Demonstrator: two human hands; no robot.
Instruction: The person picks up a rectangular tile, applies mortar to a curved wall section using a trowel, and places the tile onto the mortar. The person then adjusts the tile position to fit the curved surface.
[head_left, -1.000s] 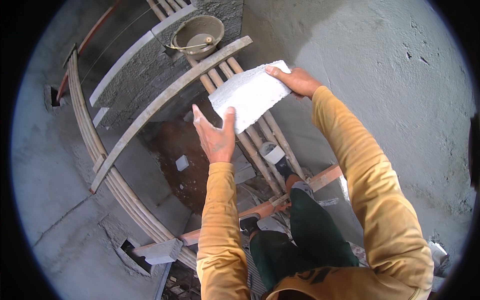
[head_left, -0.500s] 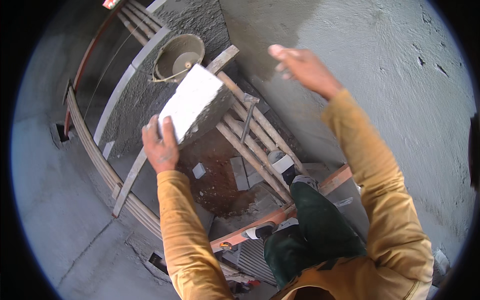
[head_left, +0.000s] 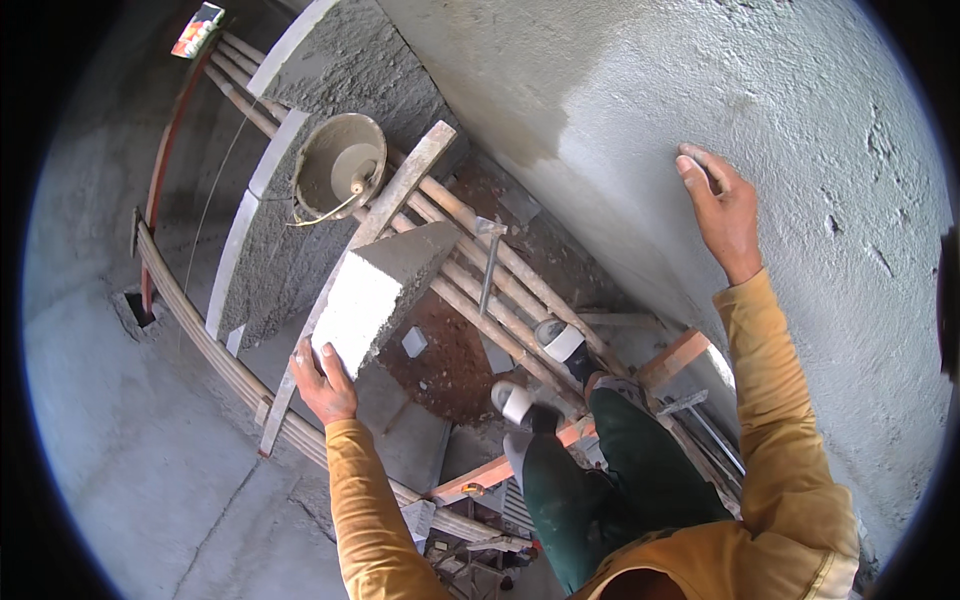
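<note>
My left hand has its fingers and thumb on the near end of a pale, rough-edged masonry block. The block sits tilted over a long wooden plank; whether the plank bears its whole weight is hidden. Off to the right, my right hand hangs in front of the grey plastered wall, fingers a little bent and apart, holding nothing. A hammer lies across the poles to the right of the block. Beyond the block stands a bucket with grey mortar inside.
Under my feet run several round poles with gaps showing reddish ground below. An orange-painted beam crosses near my legs. A curved, rough mortared wall rises at the left, with bundled poles beyond.
The block has turned and come nearer along the plank, my left hand staying on its near end. My right hand has moved right and down. My left foot has shifted forward onto the poles.
</note>
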